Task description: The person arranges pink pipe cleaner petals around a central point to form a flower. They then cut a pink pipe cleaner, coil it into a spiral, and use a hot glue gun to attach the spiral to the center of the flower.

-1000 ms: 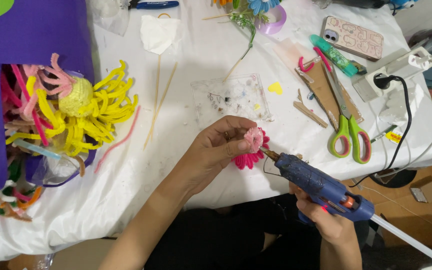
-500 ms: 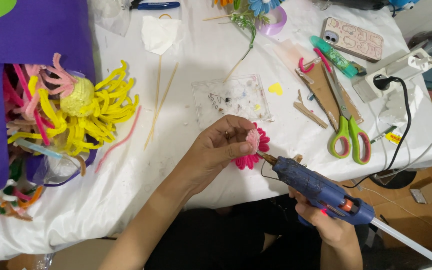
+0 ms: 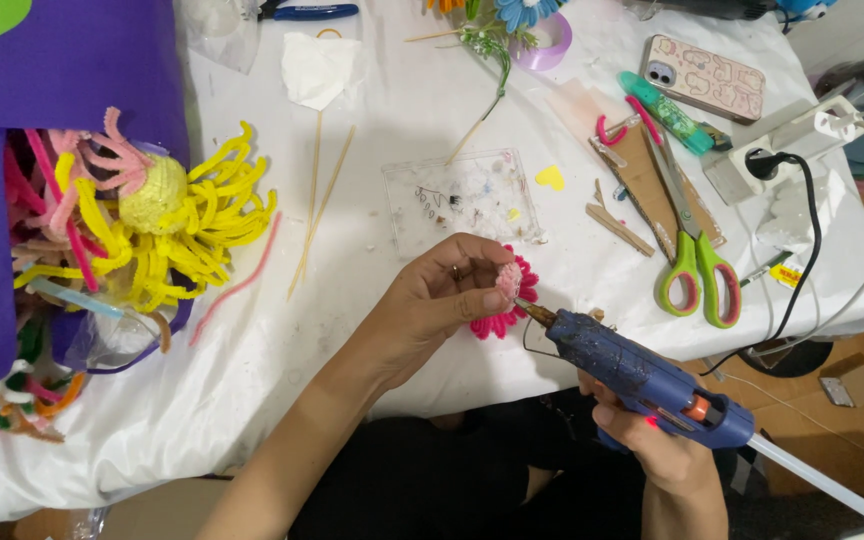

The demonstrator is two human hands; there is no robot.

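The left hand (image 3: 442, 295), at the centre of the frame, pinches a small pink flower (image 3: 505, 295) of fuzzy wire between thumb and fingertips, its pale round centre facing right and its darker pink petals showing below the fingers. The right hand (image 3: 652, 440), lower right, is wrapped around the handle of a blue glue gun (image 3: 642, 375), one finger at the orange trigger. The gun's metal tip touches, or all but touches, the flower's centre, just beside the left thumb.

The chief risk, as I judge it, is a burn: the hot tip and any glue that comes out sit right against bare fingertips, and a small slip of either hand would bring them together. Too long a squeeze could flood the centre and mat the petals, or drip onto the white table cover (image 3: 372, 130) or the dark clothing below the table edge. A thread of glue could trail back when the gun lifts away.

Further out, the gun's cord runs off the lower right of the frame, where a snag could jerk the tip. Green-handled scissors (image 3: 697, 270) lie to the right, a clear plastic tray (image 3: 462, 200) just above the hand, thin wooden sticks (image 3: 317, 215) beside it, and a large yellow flower (image 3: 167, 220) at the left.
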